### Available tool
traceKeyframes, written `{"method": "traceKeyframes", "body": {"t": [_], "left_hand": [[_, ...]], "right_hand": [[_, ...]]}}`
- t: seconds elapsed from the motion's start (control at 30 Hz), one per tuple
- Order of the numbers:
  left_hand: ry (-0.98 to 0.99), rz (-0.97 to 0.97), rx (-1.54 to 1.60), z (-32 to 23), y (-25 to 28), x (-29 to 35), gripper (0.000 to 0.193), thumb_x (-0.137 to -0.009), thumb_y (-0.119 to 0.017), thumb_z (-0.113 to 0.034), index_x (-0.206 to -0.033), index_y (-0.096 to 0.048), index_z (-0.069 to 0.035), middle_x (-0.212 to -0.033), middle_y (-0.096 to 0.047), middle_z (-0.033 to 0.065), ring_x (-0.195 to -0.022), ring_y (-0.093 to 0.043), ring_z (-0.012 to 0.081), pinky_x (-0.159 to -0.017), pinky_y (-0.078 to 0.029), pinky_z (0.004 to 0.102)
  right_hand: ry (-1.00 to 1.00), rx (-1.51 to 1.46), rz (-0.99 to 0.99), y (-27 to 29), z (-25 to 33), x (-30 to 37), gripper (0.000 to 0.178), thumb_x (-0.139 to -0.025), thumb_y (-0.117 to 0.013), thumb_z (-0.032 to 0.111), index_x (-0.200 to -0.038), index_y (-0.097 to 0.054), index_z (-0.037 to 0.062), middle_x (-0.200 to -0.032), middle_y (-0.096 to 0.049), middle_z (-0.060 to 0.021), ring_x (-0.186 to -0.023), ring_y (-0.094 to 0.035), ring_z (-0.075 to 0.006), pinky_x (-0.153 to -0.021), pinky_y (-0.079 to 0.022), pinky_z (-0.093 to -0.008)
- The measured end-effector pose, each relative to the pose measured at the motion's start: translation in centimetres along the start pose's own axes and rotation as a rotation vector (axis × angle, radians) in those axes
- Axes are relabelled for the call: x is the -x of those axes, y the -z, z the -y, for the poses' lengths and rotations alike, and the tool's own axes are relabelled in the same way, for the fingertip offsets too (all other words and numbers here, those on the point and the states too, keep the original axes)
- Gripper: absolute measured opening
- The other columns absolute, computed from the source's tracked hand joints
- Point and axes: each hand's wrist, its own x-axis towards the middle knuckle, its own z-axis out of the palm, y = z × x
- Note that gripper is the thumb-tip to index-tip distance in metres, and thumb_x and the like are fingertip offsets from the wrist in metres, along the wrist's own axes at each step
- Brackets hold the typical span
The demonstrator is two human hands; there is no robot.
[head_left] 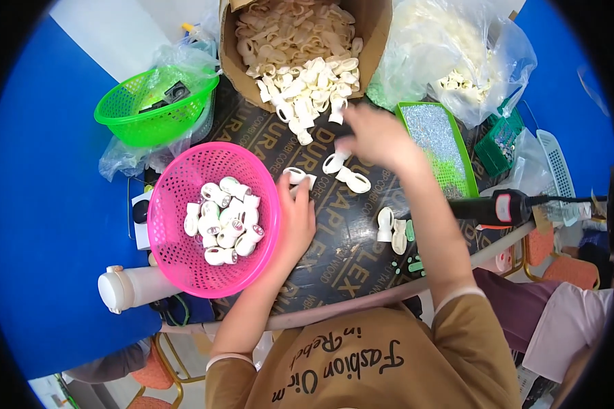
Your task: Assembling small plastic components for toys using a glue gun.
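Now, white shell (pixel 337 112) just left of my right grip (pixel 376 133), lengthwise away; I can't tell that grip's closure; left grip (pixel 295 217) pinches another shell (pixel 295 175).

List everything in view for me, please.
Table: one, black, centre
Carton: one, brown, top
Pink basket: one, pink, left
Green basket: one, green, upper left
White basket: one, white, right
Parts: many, white, carton, pink basket, table
Pieces: several, green, table edge
Tray: one, green, right
Box: one, green, right
Bags: several, clear, upper half
Bottle: one, white, lower left
Tool: one, black, right
Chairs: several, orange, both sides
Left hand: one, bare, beside pink basket
Right hand: one, bare, near carton
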Motion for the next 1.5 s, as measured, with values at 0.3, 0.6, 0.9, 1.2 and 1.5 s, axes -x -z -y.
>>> {"method": "traceKeyframes", "body": {"t": [0.3, 0.6, 0.9, 1.2, 1.5], "left_hand": [[0.182, 0.221, -0.200, -1.6, -2.0, -3.9, 0.017, -0.079, -0.053, 0.003, -0.095, -0.047, 0.006, -0.103, -0.047, 0.0257, -0.077, -0.060, 0.0391, -0.066, -0.052, 0.0430], [-0.016, 0.183, -0.099, -4.1, -0.1, -3.2, 0.013, -0.079, -0.049, 0.003, -0.092, -0.049, 0.006, -0.093, -0.051, 0.0235, -0.081, -0.059, 0.0396, -0.071, -0.050, 0.0452], [0.221, 0.166, 0.306, 0.7, 6.7, -15.6, 0.020, -0.084, -0.051, -0.011, -0.092, -0.069, -0.006, -0.069, -0.061, 0.0129, -0.058, -0.056, 0.0220, -0.059, -0.046, 0.0338], [0.072, 0.077, 0.329, 4.0, 5.2, -24.5, 0.021, -0.081, -0.062, -0.019, -0.094, -0.068, -0.005, -0.082, -0.068, 0.0142, -0.073, -0.066, 0.0231, -0.070, -0.051, 0.0342], [0.058, 0.581, -0.338, 1.8, 5.7, -15.5, 0.020, -0.080, -0.059, -0.025, -0.083, -0.070, -0.009, -0.083, -0.067, 0.0144, -0.080, -0.065, 0.0311, -0.073, -0.052, 0.0407]], "right_hand": [[-0.020, -0.155, -0.133, -8.5, 0.2, 3.7, 0.033, -0.082, -0.059, 0.012, -0.113, -0.050, 0.0118, -0.100, -0.051, -0.0201, -0.086, -0.058, -0.0382, -0.073, -0.051, -0.0436], [0.017, -0.545, -0.495, 3.3, -0.2, -8.9, 0.063, -0.085, -0.060, 0.043, -0.134, -0.039, 0.0084, -0.135, -0.036, -0.0264, -0.118, -0.045, -0.0415, -0.099, -0.039, -0.0423], [0.113, -0.448, -0.376, -1.6, -0.3, -3.7, 0.037, -0.083, -0.061, 0.027, -0.112, -0.060, 0.0056, -0.117, -0.052, -0.0200, -0.107, -0.053, -0.0348, -0.093, -0.043, -0.0395], [-0.327, -0.645, -0.529, -6.5, -6.1, -3.2, 0.029, -0.079, -0.063, 0.024, -0.099, -0.061, 0.0023, -0.082, -0.066, -0.0146, -0.084, -0.063, -0.0334, -0.076, -0.049, -0.0408], [-0.348, -0.550, -0.387, -7.0, -5.9, -5.3, 0.026, -0.082, -0.060, 0.023, -0.097, -0.061, 0.0027, -0.091, -0.065, -0.0185, -0.091, -0.061, -0.0359, -0.080, -0.047, -0.0430]]}}
